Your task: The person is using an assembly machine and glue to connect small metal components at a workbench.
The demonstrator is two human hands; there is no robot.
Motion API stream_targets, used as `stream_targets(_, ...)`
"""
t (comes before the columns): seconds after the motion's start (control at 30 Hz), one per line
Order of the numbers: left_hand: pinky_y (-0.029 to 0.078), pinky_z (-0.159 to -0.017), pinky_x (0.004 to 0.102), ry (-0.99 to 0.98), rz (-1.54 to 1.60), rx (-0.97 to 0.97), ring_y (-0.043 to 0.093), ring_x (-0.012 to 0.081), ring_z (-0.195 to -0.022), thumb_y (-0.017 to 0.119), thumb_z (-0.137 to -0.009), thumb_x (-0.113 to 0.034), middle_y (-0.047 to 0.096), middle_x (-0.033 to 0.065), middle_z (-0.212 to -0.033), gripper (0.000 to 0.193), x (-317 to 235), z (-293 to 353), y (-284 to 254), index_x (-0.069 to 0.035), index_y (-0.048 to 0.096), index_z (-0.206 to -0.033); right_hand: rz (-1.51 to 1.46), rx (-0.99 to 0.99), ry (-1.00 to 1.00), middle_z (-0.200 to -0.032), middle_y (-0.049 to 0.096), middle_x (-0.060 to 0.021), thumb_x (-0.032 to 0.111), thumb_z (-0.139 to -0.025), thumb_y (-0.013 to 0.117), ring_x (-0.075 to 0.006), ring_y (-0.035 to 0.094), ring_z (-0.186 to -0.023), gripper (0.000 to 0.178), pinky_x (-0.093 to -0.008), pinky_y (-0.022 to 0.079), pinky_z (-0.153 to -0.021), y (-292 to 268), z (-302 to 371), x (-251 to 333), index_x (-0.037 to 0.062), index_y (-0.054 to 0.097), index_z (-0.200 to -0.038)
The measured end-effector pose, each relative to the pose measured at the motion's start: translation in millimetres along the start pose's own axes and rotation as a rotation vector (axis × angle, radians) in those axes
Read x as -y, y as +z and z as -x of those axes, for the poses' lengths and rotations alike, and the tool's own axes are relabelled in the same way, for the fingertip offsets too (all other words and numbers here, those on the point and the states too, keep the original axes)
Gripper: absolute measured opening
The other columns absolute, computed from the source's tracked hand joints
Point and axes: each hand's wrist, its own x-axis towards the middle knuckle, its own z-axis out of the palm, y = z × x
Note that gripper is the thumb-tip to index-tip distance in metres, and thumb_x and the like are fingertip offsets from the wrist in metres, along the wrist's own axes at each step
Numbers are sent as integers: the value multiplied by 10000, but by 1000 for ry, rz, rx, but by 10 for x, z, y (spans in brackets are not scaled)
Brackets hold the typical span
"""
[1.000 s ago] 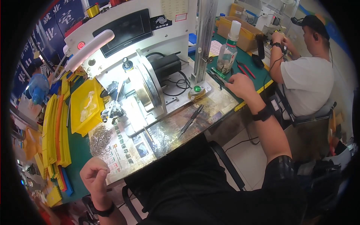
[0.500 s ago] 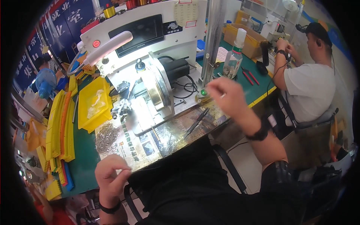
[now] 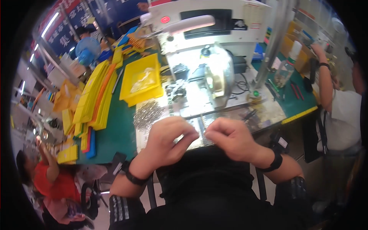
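My left hand (image 3: pixel 168 140) and my right hand (image 3: pixel 233 141) hover close together over the front edge of the bench, a small gap between their fingertips. Thumb and fingers are pinched on each; whatever they hold, if anything, is too small to make out. Just beyond my left hand lies a pile of small metal pieces (image 3: pixel 148 114). Behind both hands stands a white bench machine (image 3: pixel 168 43) with a bright metal wheel (image 3: pixel 219 76) and a dark screen (image 3: pixel 193 32). Dark tweezers (image 3: pixel 251 114) lie past my right hand, partly blurred.
A yellow bin (image 3: pixel 142 100) with pale contents sits left of the machine. Farther left, long yellow trays (image 3: pixel 90 96) are stacked on the green mat (image 3: pixel 111 140). A bottle (image 3: pixel 284 73) and red-handled pliers (image 3: pixel 296 91) stand at the right, near a co-worker (image 3: pixel 341 115).
My right hand has come down and inward from beside the green button, and my left hand has risen toward it. The view has turned left, bringing a person in red into sight.
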Motion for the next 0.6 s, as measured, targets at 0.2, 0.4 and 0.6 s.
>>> stream_targets(0.2,442,-649,307,-343,207,-138,580,164,-696,674,-922,-132,599,61,-741,156,283,62,-98,-19,625,-825,-33,-524,-71,-779,624,50,111,-954,663,-48,534,-665,108,-214,417,-594,-866,-360,-333,17,713,-967)
stream_targets(0.4,461,-754,239,-504,498,-87,579,90,-809,600,-995,-135,613,15,-823,157,431,-111,389,-24,633,-890,2,-346,-11,-857,700,-27,61,-909,687,-91,623,-711,152,-250,499,-642,-1080,-1020,-347,-17,733,-1031)
stream_targets(0.6,500,-703,255,-724,902,-120,612,108,-718,654,-986,-215,667,56,-977,280,738,-185,620,15,615,-1140,-54,-56,68,-916,739,-91,57,-863,737,-132,684,-806,186,-289,552,-735,-1052,-1284,-195,-50,741,-1015)
